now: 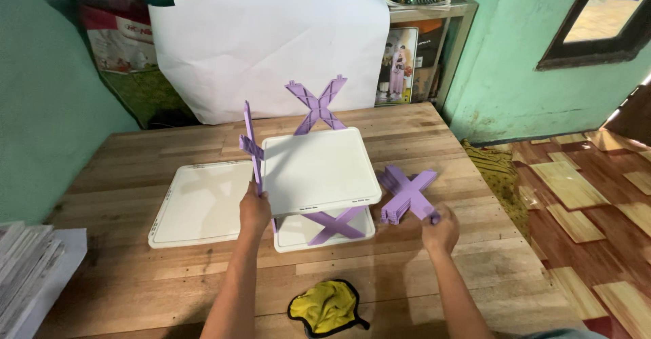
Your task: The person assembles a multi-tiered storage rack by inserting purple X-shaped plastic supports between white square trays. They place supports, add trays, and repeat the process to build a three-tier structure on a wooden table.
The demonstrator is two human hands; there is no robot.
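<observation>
A: What materials and shapes appear?

B: A plank tabletop (203, 278) of grained wood carries smooth white square trays with rounded corners: an upper tray (315, 169) raised over a lower tray (291, 234), and a spare tray (203, 203) lying flat just to the left. Ribbed purple X-shaped braces stand around the stack: a front brace (336, 222), a rear brace (317, 105), a side brace (251, 149). A stack of braces (405, 193) lies to the right; a yellow cloth (327, 306) sits near the front edge.

A: And the hands?

B: The left hand (254, 211) is curled closed on the side brace's lower end, at the upper tray's left edge. The right hand (441, 229) pinches one arm of the stack of braces.
</observation>
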